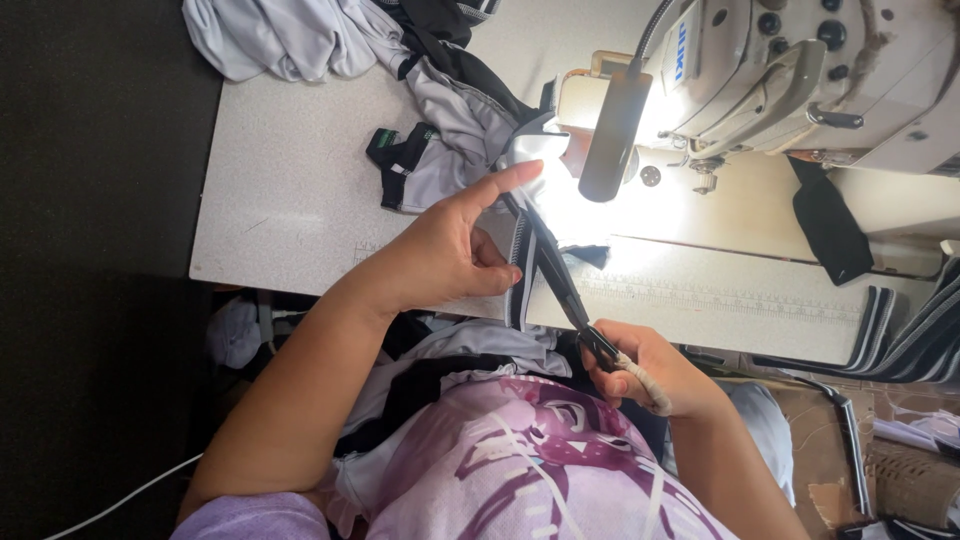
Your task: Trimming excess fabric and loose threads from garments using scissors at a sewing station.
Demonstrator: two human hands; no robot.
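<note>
A: Head view first. What are the fingers doing?

B: The right hand [650, 370] is closed around the handles of the scissors [570, 290]; a pale wrapped loop runs over its knuckles. The blades point up and away from the body, toward the lamp [612, 130].

A: And the other one?

B: The left hand [445, 255] pinches the striped strip [522, 270] between thumb and bent fingers, with the index finger stretched out straight toward the lamp. The strip hangs over the near edge of the table [290, 190], just below the lamp, and the blades lie against it.

A: What lies around that?

B: Left of the lamp, grey and black cloth [440, 130] trails across the table to a bigger heap [290, 35] at the far edge. Right of the lamp stands the sewing machine [820, 70], with a black scrap [830, 225] hanging beneath it. Further right of the lamp, past the table's end, sits a striped bundle [920, 335].
</note>
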